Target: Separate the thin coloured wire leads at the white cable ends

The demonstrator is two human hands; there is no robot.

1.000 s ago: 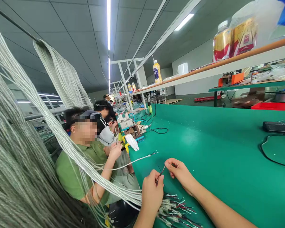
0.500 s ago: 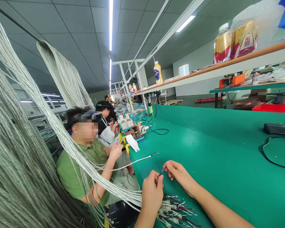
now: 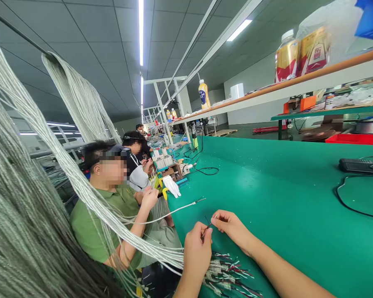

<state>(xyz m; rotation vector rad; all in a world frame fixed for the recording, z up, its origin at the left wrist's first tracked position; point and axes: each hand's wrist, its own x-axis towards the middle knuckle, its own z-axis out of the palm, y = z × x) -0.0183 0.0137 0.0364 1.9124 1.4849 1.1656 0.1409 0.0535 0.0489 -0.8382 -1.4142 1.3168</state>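
Between the fingers of my left hand [image 3: 199,244] is the stripped end of a cable, its thin dark wires [image 3: 207,223] poking up past the fingertips. My right hand [image 3: 231,227] pinches the tip of one of those wires, just right of the left fingertips. Below my hands, a bundle of cable ends [image 3: 226,273] with black, red and white wires lies on the green table [image 3: 276,198]. The braided pale cables [image 3: 161,250] run from that bundle up to the left. Part of the held cable is hidden inside my left hand.
A co-worker in a green shirt [image 3: 96,223] sits to the left, beside hanging cables [image 3: 27,198]. A single cable [image 3: 186,206] crosses the table edge near a white glove [image 3: 171,186] and a small machine [image 3: 174,167]. A black adapter [image 3: 357,166] lies right, below the shelf [image 3: 255,97].
My right fingers stay at the wire tips, shifted slightly against my left hand. The whole view has moved a little, so things appear slightly further left.
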